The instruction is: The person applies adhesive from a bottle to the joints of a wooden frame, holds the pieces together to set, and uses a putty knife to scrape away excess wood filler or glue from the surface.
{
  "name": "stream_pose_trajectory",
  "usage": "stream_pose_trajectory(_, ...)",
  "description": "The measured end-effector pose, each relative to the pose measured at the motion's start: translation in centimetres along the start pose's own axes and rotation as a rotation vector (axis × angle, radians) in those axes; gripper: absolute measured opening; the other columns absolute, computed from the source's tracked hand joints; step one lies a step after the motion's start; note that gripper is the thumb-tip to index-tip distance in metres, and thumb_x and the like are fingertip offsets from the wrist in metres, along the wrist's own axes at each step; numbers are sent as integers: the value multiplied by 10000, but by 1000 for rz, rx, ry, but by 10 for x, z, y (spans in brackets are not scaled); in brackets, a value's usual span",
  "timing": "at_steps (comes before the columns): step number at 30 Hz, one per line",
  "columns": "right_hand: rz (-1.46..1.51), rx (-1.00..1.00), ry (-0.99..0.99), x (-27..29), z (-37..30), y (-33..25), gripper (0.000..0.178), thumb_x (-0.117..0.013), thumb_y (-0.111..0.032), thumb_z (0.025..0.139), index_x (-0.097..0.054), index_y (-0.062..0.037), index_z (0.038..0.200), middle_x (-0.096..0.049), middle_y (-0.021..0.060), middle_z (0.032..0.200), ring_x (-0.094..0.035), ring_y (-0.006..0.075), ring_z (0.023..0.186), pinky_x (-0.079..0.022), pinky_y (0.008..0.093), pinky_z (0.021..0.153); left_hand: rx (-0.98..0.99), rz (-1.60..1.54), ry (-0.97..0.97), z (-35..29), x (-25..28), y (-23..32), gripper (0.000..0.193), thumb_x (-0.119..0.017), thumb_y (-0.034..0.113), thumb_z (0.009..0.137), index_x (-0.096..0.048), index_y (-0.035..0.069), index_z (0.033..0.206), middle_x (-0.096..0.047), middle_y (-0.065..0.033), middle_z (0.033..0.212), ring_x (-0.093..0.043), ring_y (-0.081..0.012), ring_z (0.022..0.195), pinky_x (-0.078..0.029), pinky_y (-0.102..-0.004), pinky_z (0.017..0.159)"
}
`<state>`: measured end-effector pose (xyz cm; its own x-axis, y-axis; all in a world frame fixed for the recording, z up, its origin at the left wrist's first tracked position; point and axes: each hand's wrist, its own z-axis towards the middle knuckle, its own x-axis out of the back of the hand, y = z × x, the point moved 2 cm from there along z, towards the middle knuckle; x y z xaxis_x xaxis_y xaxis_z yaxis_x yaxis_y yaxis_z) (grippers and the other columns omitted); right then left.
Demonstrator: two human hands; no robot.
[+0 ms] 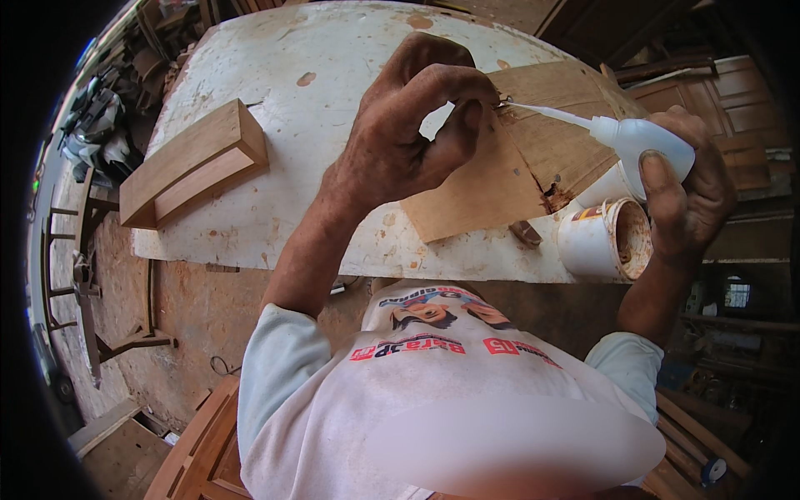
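My right hand grips a white squeeze bottle with a long thin nozzle. The bottle is tipped sideways, and its nozzle tip points left at the fingertips of my left hand. Thumb and forefinger of that hand are pinched together, with a tiny dark item just showing at the tips, too small to name. Below them lies a thin wooden board with a dark seam and a broken, ragged spot. A white tub, its inside smeared brown, stands below the bottle at the table's near edge.
The stained white tabletop carries a wooden block with a curved recess at left. A small brown piece lies beside the tub. Wooden panels stand at far right; a wooden frame is at lower left.
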<state>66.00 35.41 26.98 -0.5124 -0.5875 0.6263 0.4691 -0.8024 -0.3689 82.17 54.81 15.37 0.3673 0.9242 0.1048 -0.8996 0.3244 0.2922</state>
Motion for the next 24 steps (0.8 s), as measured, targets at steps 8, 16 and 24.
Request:
stream_pose_trajectory(8,42,-4,-23,-3,1,-3,233,-686,-34,800,-689,36,1021,-654,59,879,-566,99,762,-454,248,678,0,-24,16,0,-1,-3,283,-639,-75,769,-670,66,1012,-660,-62,864,-617,-247,904,-540,-381,774)
stream_pose_trajectory(16,8,11,-14,-1,2,-2,236,-685,-43,794,-686,35,1017,-655,62,879,-567,99,763,-461,254,683,-3,-24,3,-1,-1,-4,282,-637,-69,764,-649,62,1013,-668,-43,834,-616,-248,911,-544,-381,769)
stream_pose_trajectory(24,-17,-11,56,4,-2,4,264,-690,-109,811,-696,35,1031,-673,75,896,-587,120,813,-479,273,728,3,-9,1,0,-1,-3,268,-644,-58,767,-656,59,1008,-659,-58,843,-623,-253,912,-547,-388,771)
